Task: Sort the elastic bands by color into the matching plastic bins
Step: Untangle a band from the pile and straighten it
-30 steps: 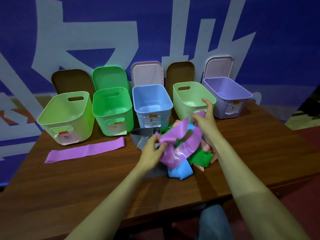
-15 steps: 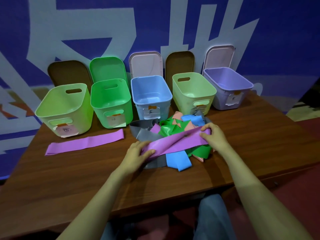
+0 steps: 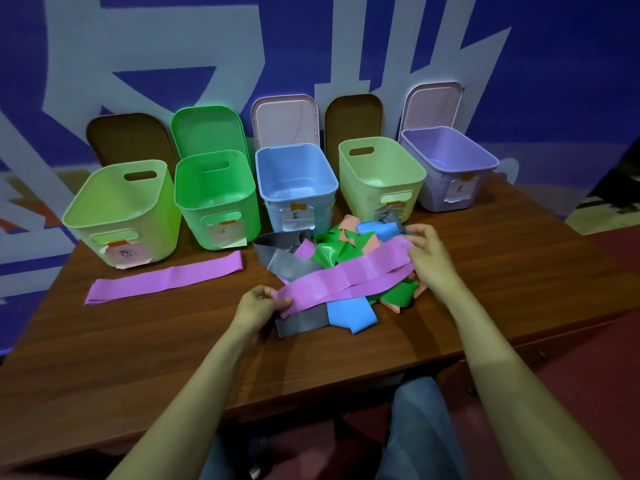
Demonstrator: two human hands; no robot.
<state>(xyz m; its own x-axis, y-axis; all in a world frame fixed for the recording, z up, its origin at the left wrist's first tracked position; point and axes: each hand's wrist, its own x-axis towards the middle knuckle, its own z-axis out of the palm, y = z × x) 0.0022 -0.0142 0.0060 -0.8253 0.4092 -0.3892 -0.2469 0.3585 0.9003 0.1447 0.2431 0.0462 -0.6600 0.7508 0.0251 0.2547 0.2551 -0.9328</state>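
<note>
Pinching one end of a long flat purple elastic band (image 3: 346,278) with the left hand (image 3: 258,306), near-left of a heap of mixed coloured bands (image 3: 330,254); clasping the other end with the curled right hand (image 3: 429,258), right of that heap, keeping it spread across the top.

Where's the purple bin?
In the head view, the purple bin stands at the row's far right end, next to the pale green bin.

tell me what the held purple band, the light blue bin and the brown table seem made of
Purple flat band: thin rubbery elastic, probably latex, matte with sheen; it sags and creases. Light blue rectangular bin: moulded plastic, smooth, semi-glossy, thin rim. Brown table: wood-grain surface, satin; veneer, laminate or solid wood cannot be told.
</note>
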